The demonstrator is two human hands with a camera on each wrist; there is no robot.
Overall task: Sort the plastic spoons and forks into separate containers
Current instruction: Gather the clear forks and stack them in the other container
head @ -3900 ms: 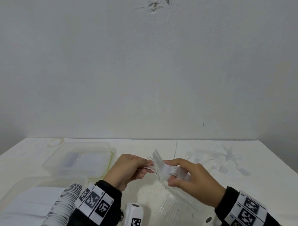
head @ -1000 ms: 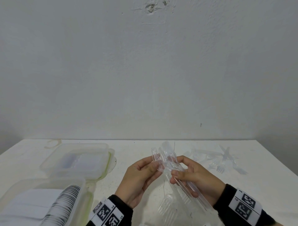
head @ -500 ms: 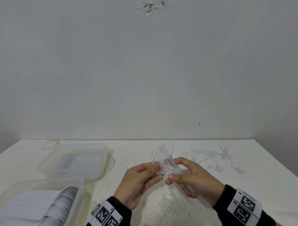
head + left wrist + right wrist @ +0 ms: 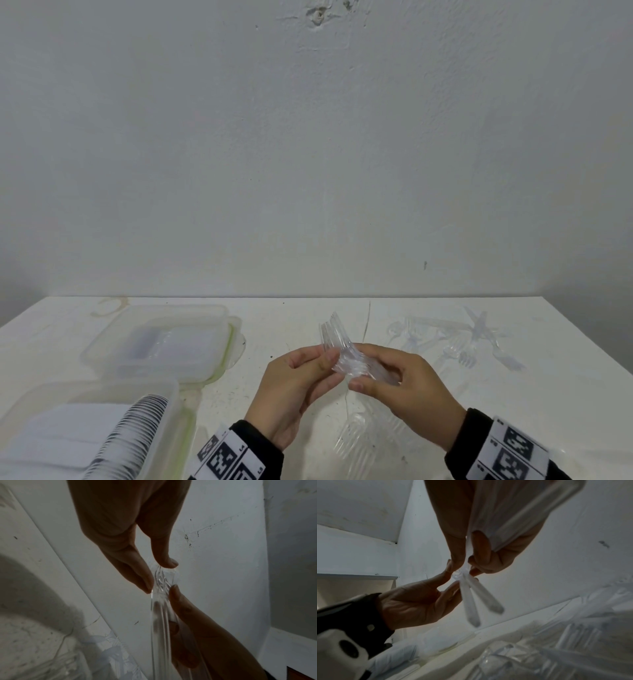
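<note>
A bundle of clear plastic forks (image 4: 344, 359) is held above the table, tines up and tilted left. My left hand (image 4: 325, 359) pinches it near the tines between thumb and fingers (image 4: 142, 577). My right hand (image 4: 359, 373) grips the same bundle (image 4: 161, 615) from the right, its fingers curled round the handles. In the right wrist view two handles (image 4: 479, 601) stick out below the pinch, and my left hand (image 4: 419, 601) comes in from the left. More clear forks (image 4: 356, 442) lie on the table under my hands.
A lidded clear container (image 4: 161, 342) stands at the back left. A nearer open container (image 4: 164, 387) at the lower left holds a stacked row of white cutlery (image 4: 137, 428). Loose clear cutlery (image 4: 462, 342) lies scattered at the back right. A wall rises behind the table.
Both hands kept hold of the fork bundle. My left fingers slid up onto its tine end, and the bundle sank slightly between my hands.
</note>
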